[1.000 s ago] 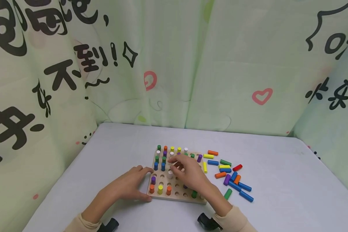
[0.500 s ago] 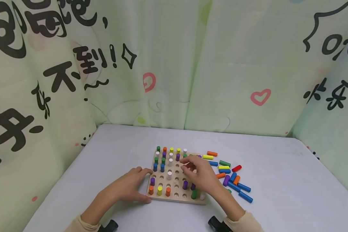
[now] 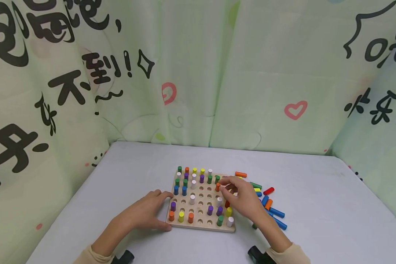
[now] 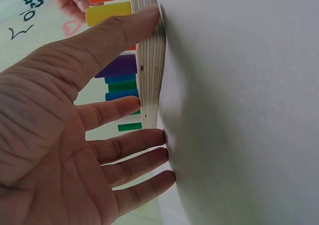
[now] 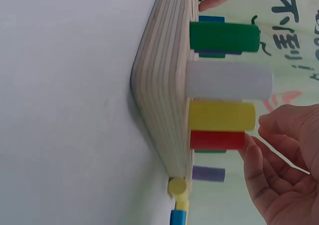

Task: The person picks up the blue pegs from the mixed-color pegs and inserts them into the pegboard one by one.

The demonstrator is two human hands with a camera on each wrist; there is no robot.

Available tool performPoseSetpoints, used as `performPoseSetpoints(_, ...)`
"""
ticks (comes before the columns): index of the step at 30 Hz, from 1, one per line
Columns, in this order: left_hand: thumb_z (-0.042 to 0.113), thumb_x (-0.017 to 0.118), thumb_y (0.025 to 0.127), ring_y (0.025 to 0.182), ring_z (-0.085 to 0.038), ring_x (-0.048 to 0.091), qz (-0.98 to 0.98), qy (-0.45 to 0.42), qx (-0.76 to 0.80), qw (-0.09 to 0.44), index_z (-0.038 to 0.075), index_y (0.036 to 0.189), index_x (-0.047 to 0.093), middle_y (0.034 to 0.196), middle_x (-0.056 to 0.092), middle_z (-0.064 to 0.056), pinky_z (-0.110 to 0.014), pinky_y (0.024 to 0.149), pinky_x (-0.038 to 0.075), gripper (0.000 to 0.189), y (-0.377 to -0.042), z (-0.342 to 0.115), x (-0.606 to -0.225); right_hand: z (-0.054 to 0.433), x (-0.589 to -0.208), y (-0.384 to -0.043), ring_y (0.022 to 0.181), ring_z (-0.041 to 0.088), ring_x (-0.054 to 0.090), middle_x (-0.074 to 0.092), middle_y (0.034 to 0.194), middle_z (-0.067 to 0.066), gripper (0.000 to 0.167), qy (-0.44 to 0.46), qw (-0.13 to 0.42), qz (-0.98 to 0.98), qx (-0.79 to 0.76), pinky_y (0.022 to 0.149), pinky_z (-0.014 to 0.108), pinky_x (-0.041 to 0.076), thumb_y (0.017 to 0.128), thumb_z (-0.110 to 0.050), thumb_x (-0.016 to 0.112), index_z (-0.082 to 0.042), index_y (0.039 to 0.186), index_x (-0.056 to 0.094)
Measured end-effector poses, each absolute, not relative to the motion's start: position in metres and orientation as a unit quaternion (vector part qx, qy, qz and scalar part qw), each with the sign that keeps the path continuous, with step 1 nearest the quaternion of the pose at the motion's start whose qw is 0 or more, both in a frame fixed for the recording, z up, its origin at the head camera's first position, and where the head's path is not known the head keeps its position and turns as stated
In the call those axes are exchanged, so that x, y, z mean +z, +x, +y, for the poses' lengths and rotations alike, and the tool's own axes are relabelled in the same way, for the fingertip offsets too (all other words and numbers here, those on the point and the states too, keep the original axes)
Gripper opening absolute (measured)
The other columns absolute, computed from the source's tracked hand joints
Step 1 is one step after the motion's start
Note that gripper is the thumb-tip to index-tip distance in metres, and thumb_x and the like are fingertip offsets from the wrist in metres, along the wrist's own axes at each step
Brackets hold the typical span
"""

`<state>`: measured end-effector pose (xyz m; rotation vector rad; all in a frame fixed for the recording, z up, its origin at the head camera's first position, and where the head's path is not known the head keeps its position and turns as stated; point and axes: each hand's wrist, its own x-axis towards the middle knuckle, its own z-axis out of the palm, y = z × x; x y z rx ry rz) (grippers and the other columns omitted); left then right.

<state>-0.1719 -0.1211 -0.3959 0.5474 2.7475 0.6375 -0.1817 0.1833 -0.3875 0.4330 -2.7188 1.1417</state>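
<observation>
Standing pegs (image 3: 191, 182) crowd board's (image 3: 198, 226) far-left & near edge, mid holes free, loose pegs (image 3: 273, 211) block right

Multicoloured pegs (image 3: 193, 199), pale wooden board (image 3: 201, 227)
</observation>
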Motion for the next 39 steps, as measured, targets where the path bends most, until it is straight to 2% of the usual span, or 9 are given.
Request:
performPoseSetpoints(8,0.043,0.095,0.069,0.122,-0.032,0.057,0.948,0.184,0.222,0.136,0.016,0.138,0.057,0.131,0.060,-0.014,-0.057,0.103,0.050,0.083,-0.171,-0.121,-0.394,0.199,-0.390,-0.183,0.085,0.018,0.066,0.073,0.106,0.008,0.020,0.134,0.105,-0.912,0.373,0.070,0.019,0.056,0.093,-0.006,0.073,-0.001,0.113,0.072)
performPoseSetpoints(16,0.043,0.095,0.068,0.123,-0.033,0.057,0.948,0.184,0.222,0.133,0.017,0.138,0.057,0.132,0.060,-0.014,-0.057,0.103,0.050,0.083,-0.171,-0.120,-0.395,0.210,-0.394,-0.188,0.084,0.018,0.064,0.074,0.105,0.010,0.019,0.115,0.133,-0.921,0.348,0.072,0.022,0.055,0.093,-0.006,0.074,-0.002,0.111,0.073)
performPoseSetpoints(27,0.043,0.095,0.069,0.125,-0.034,0.057,0.948,0.187,0.220,0.131,0.016,0.138,0.057,0.133,0.060,-0.015,-0.057,0.104,0.049,0.084,-0.171,-0.121,-0.396,0.224,-0.395,-0.194,0.091,0.026,0.066,0.072,0.114,0.016,0.025,0.054,0.094,-0.927,0.359,0.064,0.020,0.056,0.095,-0.010,0.071,0.001,0.118,0.069)
performPoseSetpoints(33,0.043,0.095,0.069,0.126,-0.033,0.056,0.948,0.186,0.222,0.135,0.016,0.139,0.057,0.134,0.059,-0.015,-0.057,0.105,0.049,0.084,-0.171,-0.121,-0.396,0.230,-0.397,-0.198,0.087,0.023,0.064,0.071,0.116,0.017,0.029,0.030,0.075,-0.933,0.352,0.060,0.020,0.054,0.094,-0.011,0.072,0.001,0.120,0.068)
performPoseSetpoints(39,0.043,0.095,0.069,0.125,-0.034,0.057,0.949,0.185,0.219,0.134,0.016,0.139,0.057,0.134,0.059,-0.015,-0.058,0.104,0.049,0.084,-0.172,-0.121,-0.396,0.234,-0.398,-0.200,0.077,0.020,0.056,0.070,0.107,0.015,0.029,0.016,0.058,-0.937,0.343,0.055,0.021,0.048,0.093,-0.011,0.074,0.003,0.118,0.068)
